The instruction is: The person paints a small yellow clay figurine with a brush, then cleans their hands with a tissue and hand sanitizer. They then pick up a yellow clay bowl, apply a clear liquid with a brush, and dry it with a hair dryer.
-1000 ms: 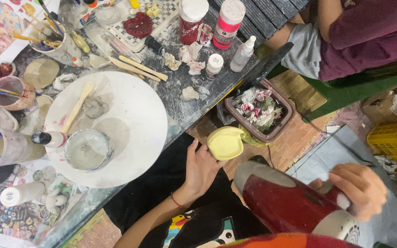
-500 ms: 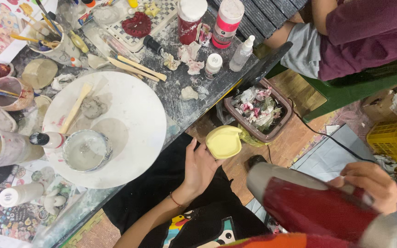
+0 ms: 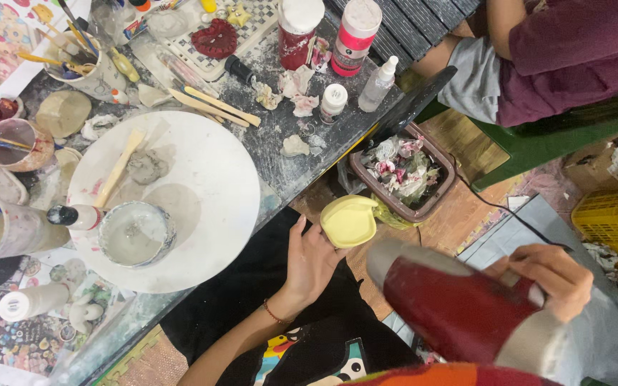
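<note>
My right hand (image 3: 546, 277) is closed around the handle end of a red and silver hair dryer (image 3: 452, 309) at the lower right, and its nozzle points up-left toward a pale yellow lidded dish (image 3: 348, 220). My left hand (image 3: 310, 261) lies flat with fingers spread on the black cloth over my lap (image 3: 237, 286). Its fingertips are at the yellow dish's near edge, and I cannot tell whether they touch it. The dish sits just off the table's corner.
A round white board (image 3: 209, 193) on the cluttered table carries a clay lump (image 3: 147, 166), a wooden stick (image 3: 118, 168) and a small bowl (image 3: 136, 233). Paint cups, bottles and brushes crowd the table. A brown bin of scraps (image 3: 403, 171) stands beside a seated person (image 3: 559, 57).
The hair dryer has swung slightly, and my right hand sits a little further left than half a second ago. My left hand and the yellow dish have stayed put.
</note>
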